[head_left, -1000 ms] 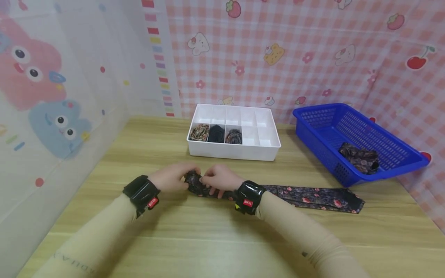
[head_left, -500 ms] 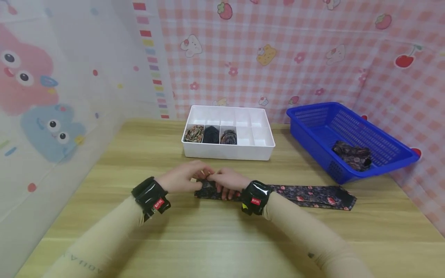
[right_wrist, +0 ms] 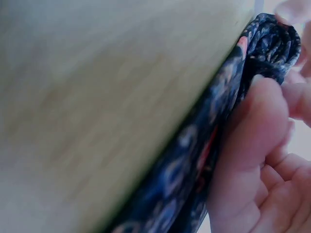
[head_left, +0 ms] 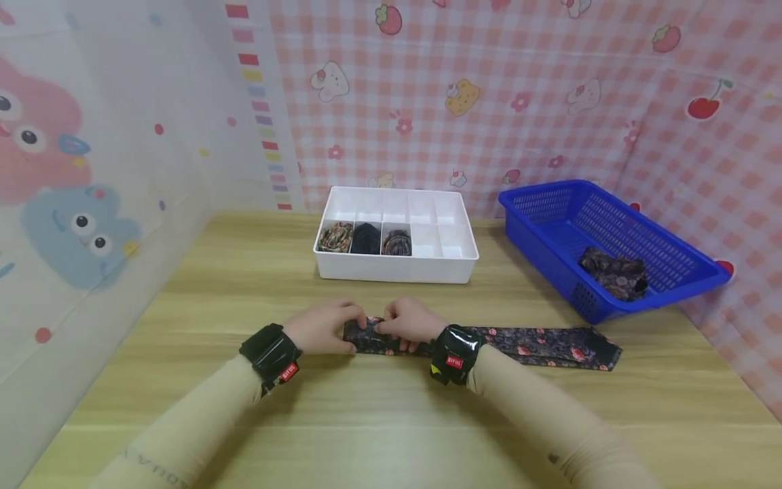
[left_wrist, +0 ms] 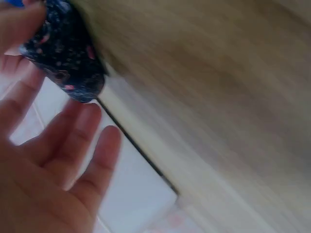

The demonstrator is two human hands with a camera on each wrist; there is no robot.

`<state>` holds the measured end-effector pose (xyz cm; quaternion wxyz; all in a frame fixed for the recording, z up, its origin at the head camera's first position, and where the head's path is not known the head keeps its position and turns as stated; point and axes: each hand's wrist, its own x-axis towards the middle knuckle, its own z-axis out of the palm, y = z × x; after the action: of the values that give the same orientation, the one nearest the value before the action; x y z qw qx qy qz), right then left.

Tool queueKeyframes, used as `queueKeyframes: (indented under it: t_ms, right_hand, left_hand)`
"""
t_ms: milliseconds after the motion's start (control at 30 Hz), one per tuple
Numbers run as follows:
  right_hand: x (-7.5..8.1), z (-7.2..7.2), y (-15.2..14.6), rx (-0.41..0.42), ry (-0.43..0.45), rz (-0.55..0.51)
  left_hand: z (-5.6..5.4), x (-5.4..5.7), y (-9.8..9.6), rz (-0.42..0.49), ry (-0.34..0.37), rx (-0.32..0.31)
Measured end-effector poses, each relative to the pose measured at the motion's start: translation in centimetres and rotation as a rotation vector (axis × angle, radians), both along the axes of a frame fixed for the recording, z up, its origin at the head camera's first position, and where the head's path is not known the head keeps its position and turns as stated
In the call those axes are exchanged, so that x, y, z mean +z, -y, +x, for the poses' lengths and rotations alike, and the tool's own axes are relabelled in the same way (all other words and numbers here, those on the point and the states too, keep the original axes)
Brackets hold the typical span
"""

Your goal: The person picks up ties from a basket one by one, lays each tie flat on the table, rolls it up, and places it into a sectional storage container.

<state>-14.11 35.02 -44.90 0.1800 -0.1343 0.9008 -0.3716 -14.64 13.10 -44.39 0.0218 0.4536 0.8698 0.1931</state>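
One dark floral necktie [head_left: 540, 345] lies flat on the wood-grain table [head_left: 379, 424], its long axis running from left to right across the head view and slanting slightly toward the wearer at the right. The angled tip of its visible free end points right, away from both hands; the opposite end is wound into a coil [right_wrist: 272, 46], whose folded layers show in the right wrist view, with the strip trailing away from it. The left hand [head_left: 320, 328] lies at the left end of the necktie, its fingers spread and lightly bent about the coil, touching it without a closed grip. The right hand [head_left: 417, 320] pinches the necktie just to the right, thumb and fingers brought together on the fabric; part of the strip passes beneath this hand and is hidden. Beyond the hands stands a white compartment box [head_left: 394, 267], its long side roughly parallel to the necktie. Three compartments of its near row, counted from the left, hold a multicoloured roll [head_left: 335, 238], a black roll [head_left: 366, 240] and a dark patterned roll [head_left: 397, 243]. To the right of the box, a blue basket [head_left: 540, 251] sits obliquely, with a crumpled dark patterned cloth [head_left: 617, 275] in its near part.
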Motion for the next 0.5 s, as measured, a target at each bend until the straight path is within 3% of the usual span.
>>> queueKeyframes:
  t_ms: [133, 267, 400, 500]
  right_hand:
    - [0.0, 0.1, 0.8, 0.005, 0.024, -0.031]
    - [0.0, -0.3, 1.6, 0.004, 0.028, -0.062]
    - [0.1, -0.6, 2.5, 0.024, 0.021, -0.069]
    - [0.3, -0.8, 2.9, 0.036, 0.015, -0.068]
  left_hand:
    - [-0.2, -0.4, 0.8, -0.009, 0.050, 0.005]
    - [-0.5, -0.1, 1.7, 0.034, 0.069, 0.022]
    - [-0.5, 0.8, 2.0, 0.076, 0.015, 0.042]
    - [-0.5, 1.2, 1.8, 0.124, -0.010, 0.024]
